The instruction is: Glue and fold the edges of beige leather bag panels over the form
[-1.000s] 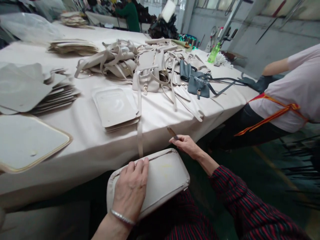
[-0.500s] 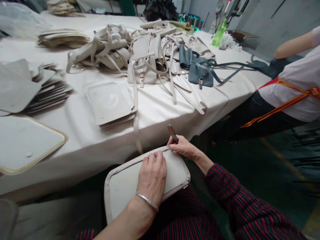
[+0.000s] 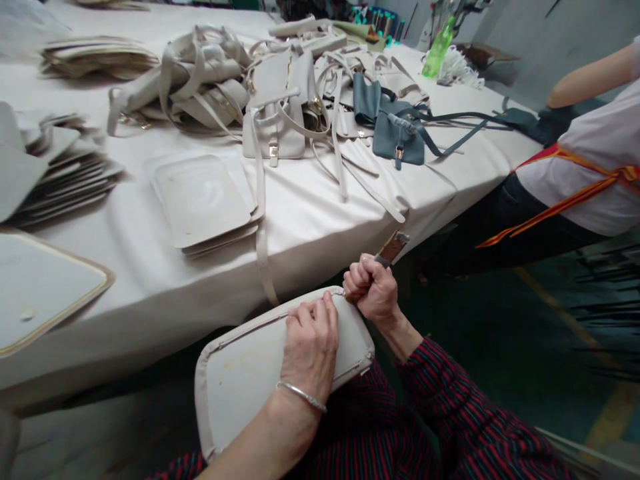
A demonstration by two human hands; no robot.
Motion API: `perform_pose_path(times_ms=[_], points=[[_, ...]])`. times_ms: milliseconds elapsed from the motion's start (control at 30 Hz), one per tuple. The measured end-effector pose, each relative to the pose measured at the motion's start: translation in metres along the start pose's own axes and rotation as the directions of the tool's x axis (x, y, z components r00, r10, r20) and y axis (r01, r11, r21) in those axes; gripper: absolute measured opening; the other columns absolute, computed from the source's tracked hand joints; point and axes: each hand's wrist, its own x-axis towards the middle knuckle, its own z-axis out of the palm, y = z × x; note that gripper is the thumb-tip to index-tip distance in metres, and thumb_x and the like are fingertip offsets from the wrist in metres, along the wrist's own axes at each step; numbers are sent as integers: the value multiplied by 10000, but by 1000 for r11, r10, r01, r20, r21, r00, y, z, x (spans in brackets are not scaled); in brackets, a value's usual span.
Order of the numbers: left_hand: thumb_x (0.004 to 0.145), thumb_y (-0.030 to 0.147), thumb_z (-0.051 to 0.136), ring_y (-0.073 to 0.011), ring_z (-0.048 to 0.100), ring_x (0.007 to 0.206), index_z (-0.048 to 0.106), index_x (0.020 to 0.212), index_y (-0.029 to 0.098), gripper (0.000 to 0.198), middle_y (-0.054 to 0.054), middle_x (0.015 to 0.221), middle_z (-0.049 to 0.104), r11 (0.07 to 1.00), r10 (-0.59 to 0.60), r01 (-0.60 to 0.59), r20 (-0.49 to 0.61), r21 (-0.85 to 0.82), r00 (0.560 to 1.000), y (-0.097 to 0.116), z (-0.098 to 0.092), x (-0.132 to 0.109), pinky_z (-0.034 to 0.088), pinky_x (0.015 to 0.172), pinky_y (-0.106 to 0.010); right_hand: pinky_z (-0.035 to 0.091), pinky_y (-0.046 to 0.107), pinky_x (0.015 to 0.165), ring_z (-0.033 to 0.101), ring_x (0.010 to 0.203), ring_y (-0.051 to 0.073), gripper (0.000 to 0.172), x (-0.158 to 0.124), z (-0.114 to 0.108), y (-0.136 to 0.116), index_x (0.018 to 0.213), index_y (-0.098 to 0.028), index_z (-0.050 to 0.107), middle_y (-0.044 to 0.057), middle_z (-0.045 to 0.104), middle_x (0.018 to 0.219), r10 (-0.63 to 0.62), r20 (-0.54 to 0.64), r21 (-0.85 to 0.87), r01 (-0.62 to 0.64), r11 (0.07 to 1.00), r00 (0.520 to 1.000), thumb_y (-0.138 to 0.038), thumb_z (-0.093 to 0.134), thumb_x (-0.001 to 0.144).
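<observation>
Across my lap lies a pale, round-cornered bag panel (image 3: 249, 373), its light grey edging folded over the rim. My left hand (image 3: 311, 340) rests on it, fingers bent and together, the tips pressing the folded strip along the far edge. A bracelet circles that wrist. In a fist, my right hand (image 3: 371, 287) grips a flat brown hand tool (image 3: 393, 248) partly wrapped in grey. The tool's wide end sticks up above the fist; its lower end is at the panel's far right corner, mostly hidden by my fingers, so its exact kind is unclear.
The white-covered table (image 3: 310, 257) ahead holds stacked panels (image 3: 205, 200), beige bags (image 3: 275, 100) and a blue-grey bag (image 3: 399, 137). A green bottle (image 3: 439, 50) stands at the back. At the right is another person (image 3: 590, 167) with an orange-red apron tie.
My right hand has closed into a fist round the tool, rising slightly and rightward as the tool tilts. Along the panel edge, my left fingertips have shifted right. The view has shifted a little.
</observation>
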Motion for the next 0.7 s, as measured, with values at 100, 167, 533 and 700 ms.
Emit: perform_pose_path(times_ms=[100, 167, 533, 700], points=[[914, 64, 326, -242, 571, 751, 480, 1353, 92, 466, -141, 895, 608, 1000, -17, 17, 2, -3, 1000, 4, 1, 1, 449, 618, -374, 161, 235, 390, 175, 369, 64, 440, -11, 5, 9, 542, -208, 262, -85, 220, 438, 25, 43, -36, -23, 999, 999, -318, 596, 805], [927, 86, 323, -251, 580, 772, 477, 1354, 84, 455, -154, 922, 616, 999, -32, 32, 6, -20, 999, 7, 1, 2, 458, 631, -386, 178, 235, 403, 203, 375, 63, 429, -18, 7, 12, 539, -204, 291, -80, 250, 437, 32, 90, -52, -27, 998, 995, -300, 606, 814], [876, 70, 459, -276, 519, 1028, 573, 1285, 122, 427, -123, 1097, 616, 949, -236, 210, -90, -235, 968, -65, 21, -64, 452, 903, -417, 118, 237, 372, 166, 369, 65, 515, 15, 43, 3, 491, -209, 295, -81, 192, 441, 27, 205, 12, -30, 999, 978, -402, 600, 859], [893, 103, 445, -289, 529, 963, 583, 1270, 89, 402, -138, 1019, 624, 967, -202, 188, -65, -174, 977, -64, 27, -70, 453, 871, -425, 153, 247, 382, 241, 352, 54, 520, 20, 59, 36, 514, -213, 334, -86, 265, 430, 82, 256, -239, -19, 971, 963, -469, 669, 818]])
